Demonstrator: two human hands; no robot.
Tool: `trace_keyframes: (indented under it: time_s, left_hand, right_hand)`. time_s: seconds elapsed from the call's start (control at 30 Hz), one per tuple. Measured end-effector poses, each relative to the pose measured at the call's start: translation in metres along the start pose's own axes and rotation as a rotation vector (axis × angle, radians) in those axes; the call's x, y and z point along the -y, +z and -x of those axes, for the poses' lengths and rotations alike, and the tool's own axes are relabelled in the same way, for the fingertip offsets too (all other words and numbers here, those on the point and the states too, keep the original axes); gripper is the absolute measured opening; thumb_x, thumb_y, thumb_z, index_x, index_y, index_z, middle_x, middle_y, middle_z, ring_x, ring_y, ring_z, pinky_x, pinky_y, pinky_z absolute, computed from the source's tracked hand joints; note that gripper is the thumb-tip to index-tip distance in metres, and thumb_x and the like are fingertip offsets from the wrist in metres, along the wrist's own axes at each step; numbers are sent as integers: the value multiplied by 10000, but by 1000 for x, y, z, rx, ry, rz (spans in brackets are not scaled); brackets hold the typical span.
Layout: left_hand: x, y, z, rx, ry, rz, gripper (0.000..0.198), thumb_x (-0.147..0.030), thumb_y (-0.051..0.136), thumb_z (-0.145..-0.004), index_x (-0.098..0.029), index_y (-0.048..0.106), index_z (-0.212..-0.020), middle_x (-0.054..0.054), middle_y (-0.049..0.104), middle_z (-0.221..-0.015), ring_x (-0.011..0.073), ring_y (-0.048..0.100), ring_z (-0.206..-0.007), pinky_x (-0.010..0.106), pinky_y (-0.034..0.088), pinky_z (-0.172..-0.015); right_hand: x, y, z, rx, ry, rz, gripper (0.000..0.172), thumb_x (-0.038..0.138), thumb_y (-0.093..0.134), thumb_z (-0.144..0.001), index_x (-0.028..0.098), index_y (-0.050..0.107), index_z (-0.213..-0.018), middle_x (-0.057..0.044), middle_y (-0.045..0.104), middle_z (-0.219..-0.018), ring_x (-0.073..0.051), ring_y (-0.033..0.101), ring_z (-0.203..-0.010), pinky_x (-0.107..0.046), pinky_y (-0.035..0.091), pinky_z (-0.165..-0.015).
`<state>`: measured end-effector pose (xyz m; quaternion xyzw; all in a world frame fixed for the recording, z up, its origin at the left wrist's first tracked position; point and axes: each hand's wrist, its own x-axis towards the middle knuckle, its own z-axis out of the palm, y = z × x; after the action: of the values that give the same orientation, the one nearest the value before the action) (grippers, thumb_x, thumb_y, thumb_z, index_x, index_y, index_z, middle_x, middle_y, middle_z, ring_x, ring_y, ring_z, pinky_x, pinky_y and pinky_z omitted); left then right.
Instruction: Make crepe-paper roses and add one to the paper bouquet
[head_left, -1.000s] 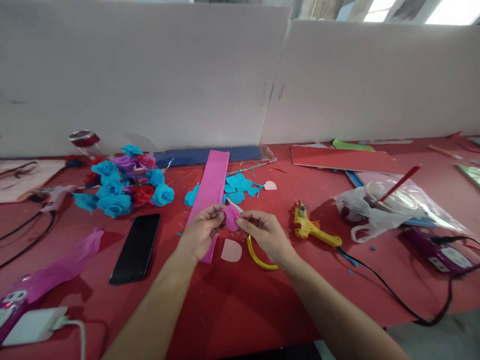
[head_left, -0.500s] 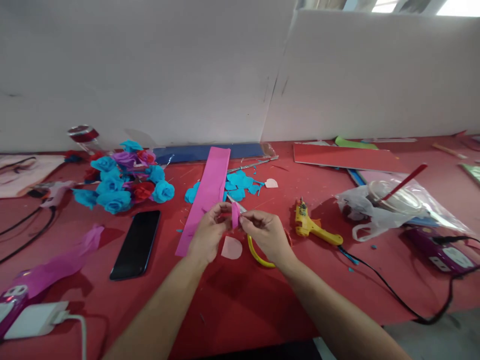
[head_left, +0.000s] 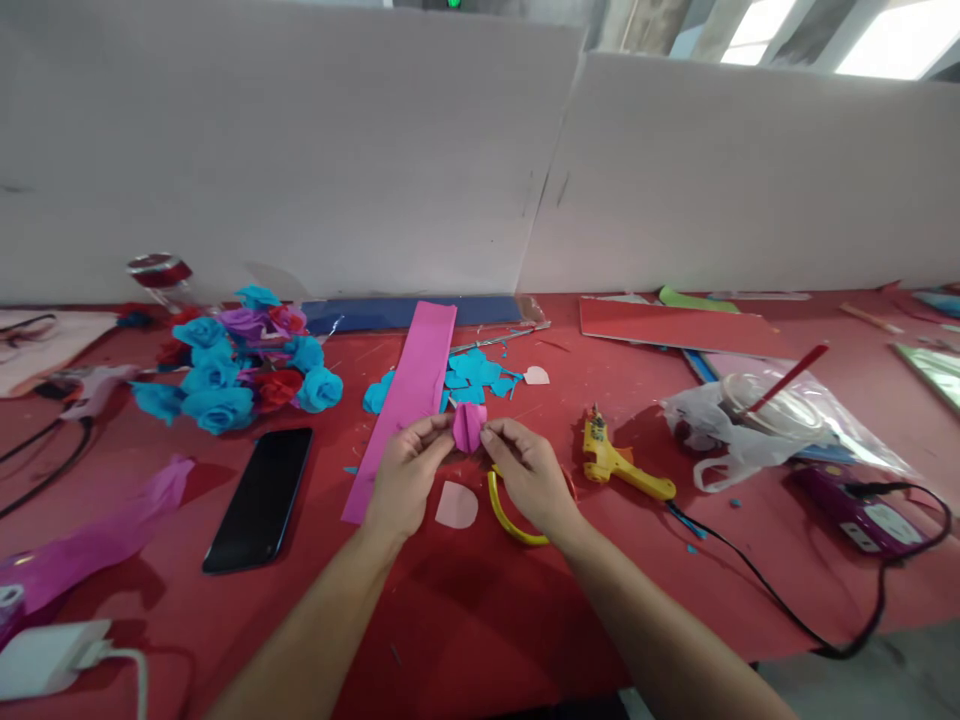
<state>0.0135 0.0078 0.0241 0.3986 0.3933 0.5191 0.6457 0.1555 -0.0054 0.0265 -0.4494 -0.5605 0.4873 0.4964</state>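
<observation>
Between my two hands is a small piece of pink crepe paper (head_left: 469, 427), spread and creased down its middle. My left hand (head_left: 409, 470) pinches its left edge, and my right hand (head_left: 529, 475) pinches the right edge. Below them lies a pale pink petal-shaped paper template (head_left: 457, 505). Scissors with a yellow handle (head_left: 510, 515) rest partly under my right hand; their blades are mostly hidden. A long pink paper strip (head_left: 416, 365) lies behind my left hand, beside a pile of blue paper petals (head_left: 476, 372).
A yellow glue gun (head_left: 619, 462) with a black cord lies to the right, before a plastic bag (head_left: 720, 430) holding a tape roll. At left are a phone (head_left: 260, 500), blue, red and purple paper flowers (head_left: 225, 380), another glue gun (head_left: 94, 390) and a white charger (head_left: 52, 660).
The pink paper piece was seen narrow and edge-on; now it is spread wider and faces me, with a crease. Both hands keep their hold. The view has tilted slightly.
</observation>
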Motion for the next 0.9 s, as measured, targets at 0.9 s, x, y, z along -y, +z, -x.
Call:
trace_keyframes:
  time_s: [0.9]
  left_hand:
    - [5,-3,-5,-42,-119,146,151,-254,713,-705,-153,700,-817,36,720,-769,151,670,-696,288,535,-708]
  right_hand:
    - [-5,0,0,-43,9,62,190,201,484,-773,176,658,-844,-9,634,-731,-120,551,-625,-242,445,-601]
